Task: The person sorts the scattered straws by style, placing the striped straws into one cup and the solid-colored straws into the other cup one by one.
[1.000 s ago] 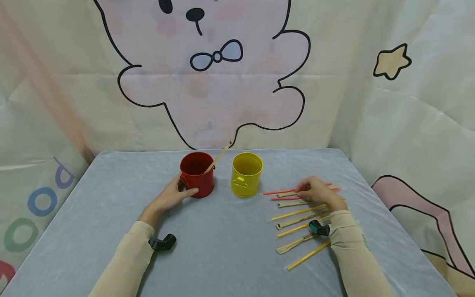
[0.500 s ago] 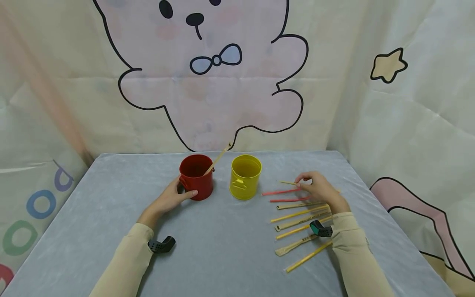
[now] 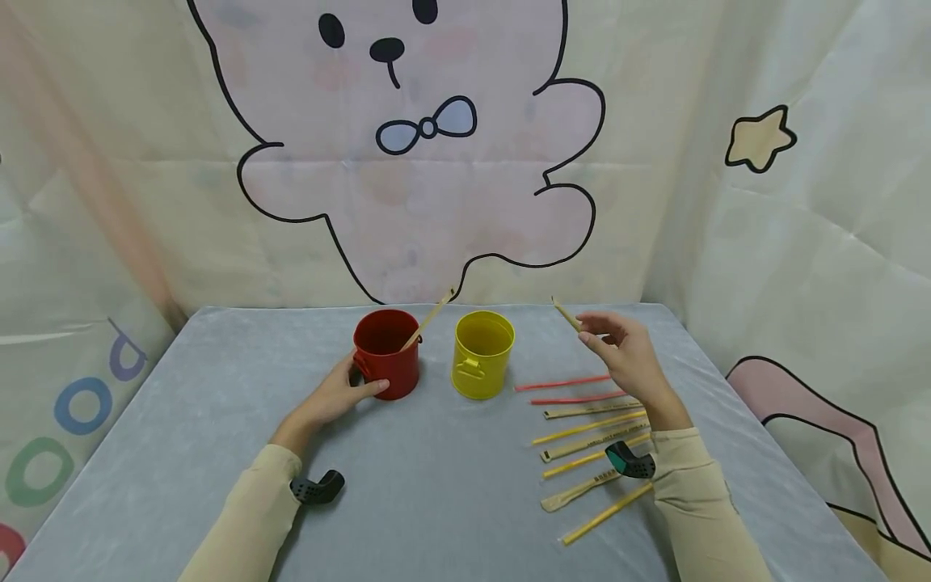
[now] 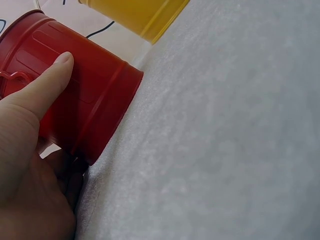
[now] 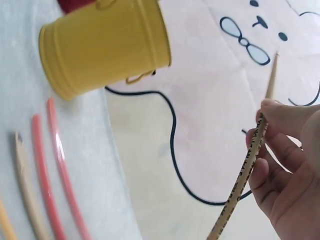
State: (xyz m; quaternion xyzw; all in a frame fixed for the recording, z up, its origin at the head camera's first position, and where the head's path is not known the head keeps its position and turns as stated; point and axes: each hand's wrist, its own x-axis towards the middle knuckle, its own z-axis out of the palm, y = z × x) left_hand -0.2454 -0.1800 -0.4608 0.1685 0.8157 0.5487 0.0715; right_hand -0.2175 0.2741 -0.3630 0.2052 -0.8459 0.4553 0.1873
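My left hand (image 3: pixel 336 398) grips the lower side of a red metal bucket (image 3: pixel 396 373), thumb along its front and fingers round behind it. A tan paper-wrapped straw (image 3: pixel 427 318) leans out over the bucket's rim. Beside it stands a yellow bucket (image 3: pixel 480 373), upright, with a small handle on its front. Up off the table, my right hand (image 3: pixel 631 356) pinches another tan paper-wrapped straw (image 5: pixel 246 167) between thumb and fingers; dark print runs along its sleeve. Its far end points up and left, to the right of the yellow bucket.
Below my right hand lies a row of straws: two red straws (image 3: pixel 563 383), several yellow straws (image 3: pixel 604 515) and several tan paper-wrapped straws (image 3: pixel 578 491). A grey-blue cloth (image 3: pixel 436 501) covers the table. Printed curtains (image 3: pixel 800 242) hang behind and beside it.
My right hand has picked a tan paper-wrapped straw from among the red straws, raised it and tipped its far end upward. My left hand has stayed on the red bucket.
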